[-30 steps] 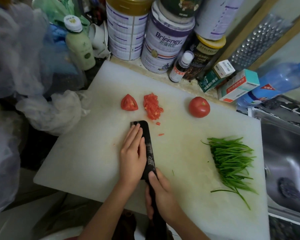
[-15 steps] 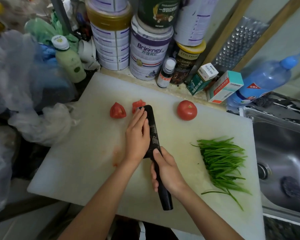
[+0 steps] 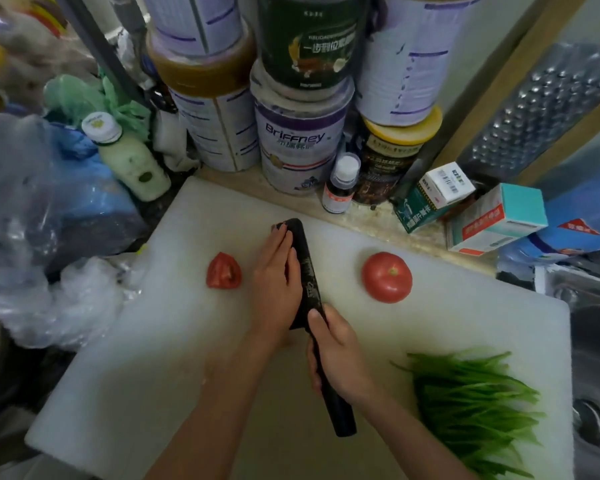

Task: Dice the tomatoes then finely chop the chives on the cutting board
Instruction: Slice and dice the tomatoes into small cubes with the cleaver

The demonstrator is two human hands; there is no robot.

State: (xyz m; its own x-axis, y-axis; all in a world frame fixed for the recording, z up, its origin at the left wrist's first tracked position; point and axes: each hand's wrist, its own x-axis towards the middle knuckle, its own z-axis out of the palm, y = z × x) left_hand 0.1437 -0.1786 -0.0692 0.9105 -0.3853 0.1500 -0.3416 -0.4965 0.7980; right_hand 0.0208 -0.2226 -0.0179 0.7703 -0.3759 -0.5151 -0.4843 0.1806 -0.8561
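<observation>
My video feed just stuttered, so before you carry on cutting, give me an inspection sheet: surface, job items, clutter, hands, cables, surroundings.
Surface: white cutting board carrying all the food.
Job's things: tomato wedge left of the hands; whole tomato right of the knife, uncut; chives bundled at near right, uncut; black knife in the middle of the board.
Clutter: stacked tins, small bottle and cartons behind the board; plastic bags at left.
Grippers: left hand has straight fingers resting on the blade; right hand grips the handle.
Cables: nothing seen.
Surroundings: metal sink at right; grater leaning behind it.
</observation>
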